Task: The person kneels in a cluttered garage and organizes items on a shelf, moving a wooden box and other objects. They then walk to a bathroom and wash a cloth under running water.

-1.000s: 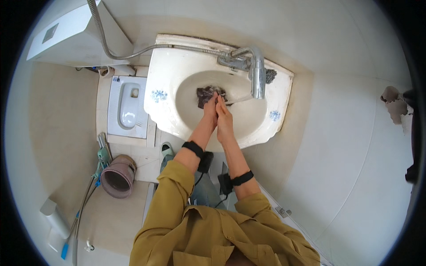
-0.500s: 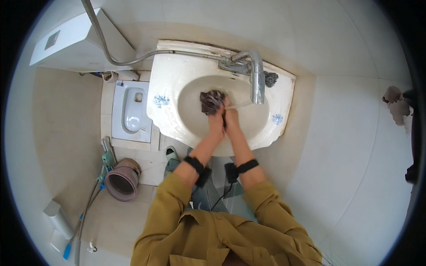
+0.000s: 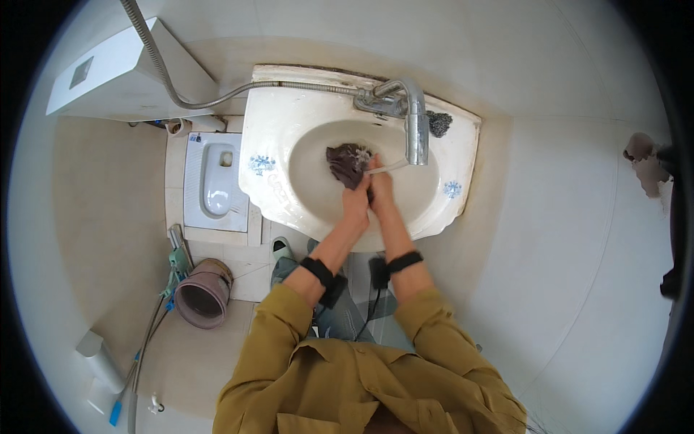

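A wet, dark brown cloth (image 3: 345, 163) is bunched between my hands over the basin of the white sink (image 3: 271, 199). My left hand (image 3: 355, 200) grips its lower end from the left. Close against it on the right, my right hand (image 3: 380, 181) is closed on the same cloth. Water runs in a thin stream from the chrome faucet (image 3: 417, 137) toward the cloth and my right fingers. Some pale foam or splashing shows on the cloth's upper right part. The fingertips are partly hidden by the cloth.
A dark grey scouring pad (image 3: 439, 124) lies behind the faucet on the sink's back ledge. A metal hose (image 3: 289, 84) crosses the sink's back left. Down to the left are a squat toilet (image 3: 215, 181), a mauve bucket (image 3: 202, 296) and mop handles (image 3: 148, 325).
The cloth hangs more spread out to the upper left than before. My hands have shifted slightly, with the right one a little farther right, and both still hold the cloth.
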{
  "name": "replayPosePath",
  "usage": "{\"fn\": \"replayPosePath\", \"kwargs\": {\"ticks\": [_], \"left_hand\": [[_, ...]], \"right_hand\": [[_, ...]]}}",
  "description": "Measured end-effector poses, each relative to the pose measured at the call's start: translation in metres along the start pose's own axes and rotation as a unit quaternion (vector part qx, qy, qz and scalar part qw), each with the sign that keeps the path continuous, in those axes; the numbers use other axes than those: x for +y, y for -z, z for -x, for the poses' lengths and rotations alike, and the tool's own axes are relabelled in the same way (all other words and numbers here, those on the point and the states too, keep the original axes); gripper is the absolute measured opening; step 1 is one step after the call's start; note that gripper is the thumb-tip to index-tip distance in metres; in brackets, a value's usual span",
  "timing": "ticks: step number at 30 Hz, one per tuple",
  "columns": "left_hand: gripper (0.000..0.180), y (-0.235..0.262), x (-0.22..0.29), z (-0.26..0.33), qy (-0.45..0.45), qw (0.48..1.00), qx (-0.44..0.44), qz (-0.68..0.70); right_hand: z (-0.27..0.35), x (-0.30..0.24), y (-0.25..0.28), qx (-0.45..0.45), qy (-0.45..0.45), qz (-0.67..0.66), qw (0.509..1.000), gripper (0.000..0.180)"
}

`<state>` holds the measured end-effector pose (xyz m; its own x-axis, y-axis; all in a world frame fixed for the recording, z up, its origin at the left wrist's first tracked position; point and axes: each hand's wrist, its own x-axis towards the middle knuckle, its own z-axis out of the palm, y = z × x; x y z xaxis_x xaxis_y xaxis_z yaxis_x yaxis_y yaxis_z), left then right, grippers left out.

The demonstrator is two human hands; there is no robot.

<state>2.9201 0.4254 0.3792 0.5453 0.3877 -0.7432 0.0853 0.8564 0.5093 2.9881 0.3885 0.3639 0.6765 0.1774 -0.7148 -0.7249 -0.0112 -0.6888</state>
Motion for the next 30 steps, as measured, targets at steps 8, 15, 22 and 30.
{"fn": "replayPosePath", "kwargs": {"ticks": [8, 15, 22, 30], "left_hand": [[0.038, 0.001, 0.023, -0.013, -0.026, 1.0, -0.011, -0.007], [0.028, 0.0, 0.044, -0.021, 0.039, 0.994, -0.003, 0.103], [0.037, 0.01, 0.042, -0.034, 0.009, 0.995, -0.011, -0.098], [0.048, 0.009, 0.048, -0.027, 0.071, 0.954, -0.016, -0.29]], "right_hand": [[0.019, 0.004, -0.022, 0.036, -0.03, 0.075, 0.996, 0.038], [0.057, 0.006, -0.053, 0.018, 0.006, -0.088, 0.996, 0.037], [0.055, 0.007, -0.049, 0.011, 0.018, -0.07, 0.997, 0.036], [0.038, 0.015, -0.027, -0.003, -0.019, -0.068, 0.997, 0.039]]}}
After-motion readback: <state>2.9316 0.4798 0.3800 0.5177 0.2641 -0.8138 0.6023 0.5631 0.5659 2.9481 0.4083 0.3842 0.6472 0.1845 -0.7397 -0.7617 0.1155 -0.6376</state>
